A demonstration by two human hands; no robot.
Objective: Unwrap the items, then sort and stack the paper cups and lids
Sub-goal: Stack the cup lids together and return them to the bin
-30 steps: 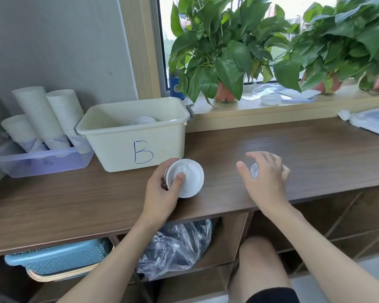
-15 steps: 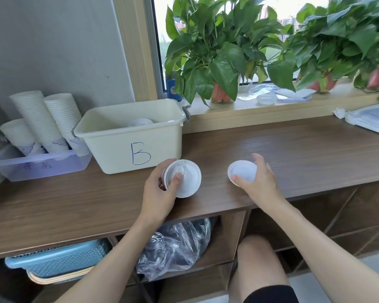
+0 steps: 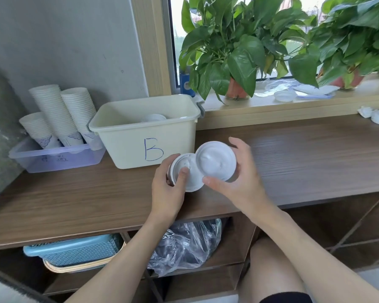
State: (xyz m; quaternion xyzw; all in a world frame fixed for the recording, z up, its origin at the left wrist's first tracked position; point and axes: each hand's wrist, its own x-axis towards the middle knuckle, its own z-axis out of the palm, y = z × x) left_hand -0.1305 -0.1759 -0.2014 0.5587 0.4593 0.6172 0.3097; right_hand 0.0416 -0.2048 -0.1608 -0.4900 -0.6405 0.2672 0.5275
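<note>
— What has been changed within the last second?

— A loose lid (image 3: 216, 160) has been lifted off the table (image 3: 304, 162) by the right hand (image 3: 243, 184) and carried leftward. A second ago it was lying flat near the table's front edge, covered by that hand. Now it is held tilted in the air, and its edge overlaps the bundle of lids (image 3: 185, 171) kept in the left hand (image 3: 167, 191).

— How are the fingers set?

— The loose lid is pinched at its rim, with the thumb on the near side and the fingers (image 3: 239, 144) curled behind. The bundle of lids is grasped from the side, the thumb pressed on its top face. That grip has not been altered.

— What is meant by this for the task?

— A joining step is judged to be under way. The loose lid is not yet seated, since the rims are offset. The bundle would probably be dropped afterwards into the bin (image 3: 140, 141) marked B, behind the hands, where other lids (image 3: 154, 117) can be seen. The cups (image 3: 59, 114) are already stacked in the clear tray (image 3: 53, 159) at the table's left end.
</note>
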